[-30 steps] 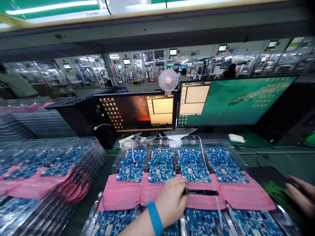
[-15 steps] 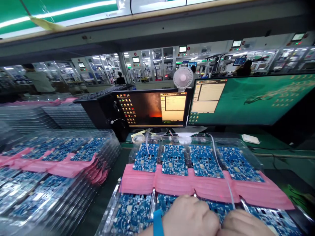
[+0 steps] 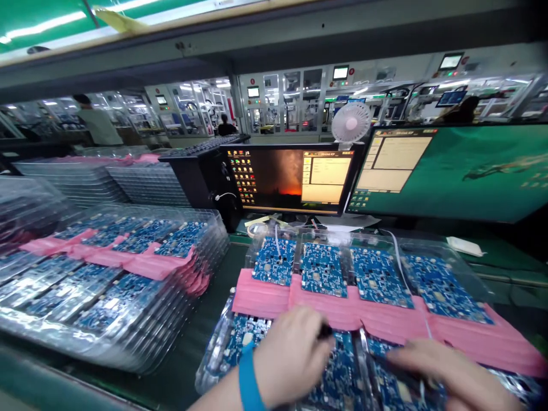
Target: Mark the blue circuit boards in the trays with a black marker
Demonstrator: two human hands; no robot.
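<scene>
My left hand (image 3: 295, 357), with a blue wristband (image 3: 250, 379), is curled above the front row of blue circuit boards (image 3: 338, 371). A small black object (image 3: 325, 331) shows at its fingers; its kind is unclear. To the right, my right hand (image 3: 458, 371) is smeared by motion, its fingers around a dark slim object (image 3: 405, 374) low over another circuit board (image 3: 385, 388). A white cable (image 3: 398, 257) runs from the back toward this hand. Both rows of boards sit in a clear plastic tray (image 3: 214, 357), with pink foam strips (image 3: 319, 305) between the rows.
At left rises a stack of clear trays (image 3: 171, 331) holding boards and pink foam. Behind the work stand a black computer case (image 3: 197, 177), two monitors (image 3: 274, 177) and a small white fan (image 3: 351, 123). A white box (image 3: 464, 245) lies at right. People are in the background.
My hands, close together before, are now apart: the left has moved left and the right lies farther right. Dark objects now show at both. The camera view has shifted, too.
</scene>
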